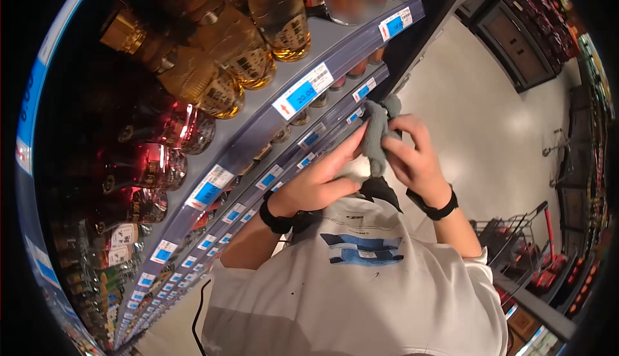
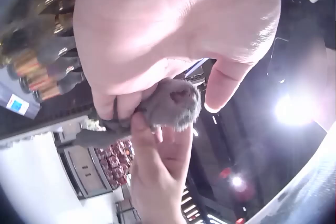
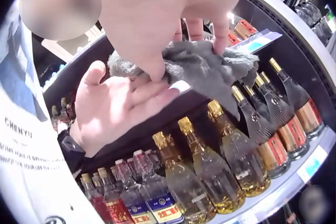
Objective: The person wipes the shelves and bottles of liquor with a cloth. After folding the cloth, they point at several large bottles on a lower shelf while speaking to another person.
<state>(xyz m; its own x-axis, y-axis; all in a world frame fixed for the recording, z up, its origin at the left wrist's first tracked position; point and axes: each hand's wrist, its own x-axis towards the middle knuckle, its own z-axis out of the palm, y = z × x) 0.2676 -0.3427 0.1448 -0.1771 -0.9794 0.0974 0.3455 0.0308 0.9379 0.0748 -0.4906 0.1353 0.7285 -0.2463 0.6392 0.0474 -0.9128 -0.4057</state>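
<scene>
A fuzzy grey cloth (image 1: 374,138), bunched into a soft roll, is between the two hands in front of the chest. My right hand (image 1: 416,158) pinches it between thumb and fingers; the right wrist view shows a loose corner of the cloth (image 3: 205,64) hanging past the fingertips. Across from it, my left hand (image 1: 314,185) has its fingers extended along the cloth's near side, touching it, with the thumb spread away. From the left wrist, the rolled end of the cloth (image 2: 173,103) shows below the fingers of the left hand (image 2: 173,29).
Shelves (image 1: 255,140) with blue price tags run along the left, close to the left arm. Golden glass bottles (image 1: 277,17) and red-lit bottles (image 1: 164,166) stand on them. A shopping cart (image 1: 516,243) is at the right, on the pale floor (image 1: 458,98).
</scene>
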